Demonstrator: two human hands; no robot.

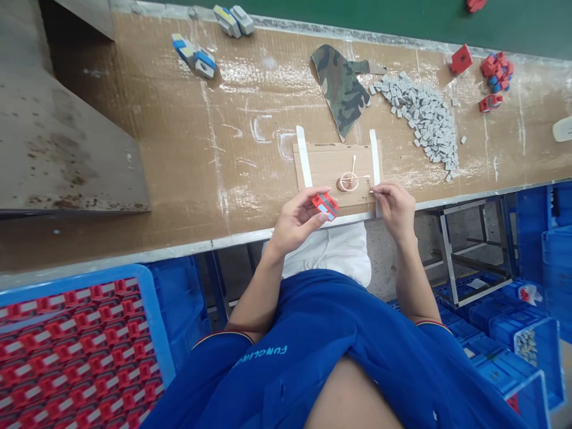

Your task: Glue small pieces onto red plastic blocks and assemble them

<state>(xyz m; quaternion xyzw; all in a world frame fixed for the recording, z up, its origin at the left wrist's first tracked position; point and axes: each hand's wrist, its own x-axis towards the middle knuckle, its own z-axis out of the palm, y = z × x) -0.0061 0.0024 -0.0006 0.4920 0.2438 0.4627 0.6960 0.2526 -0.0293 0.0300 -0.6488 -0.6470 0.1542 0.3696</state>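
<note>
My left hand [295, 220] holds a small red toy-brick piece [325, 206] with a grey and white face, gripped between thumb and fingers. My right hand [395, 208] pinches a thin pale stick [373, 189] at the edge of a piece of cardboard [322, 167]. That cardboard lies under both hands, held by white tape strips. On it sits a small round dish [348, 182] with a cotton swab [353, 167] standing in it. The stick's far tip reaches towards the dish.
A camouflage cloth [339, 89] and a heap of small grey bricks [424, 122] lie on the cardboard-covered bench [179, 155]. Red parts [496, 74] and blue-white pieces [194, 59] lie further off. A tray of red-white pieces [75, 357] and blue crates [504, 333] sit below the bench edge.
</note>
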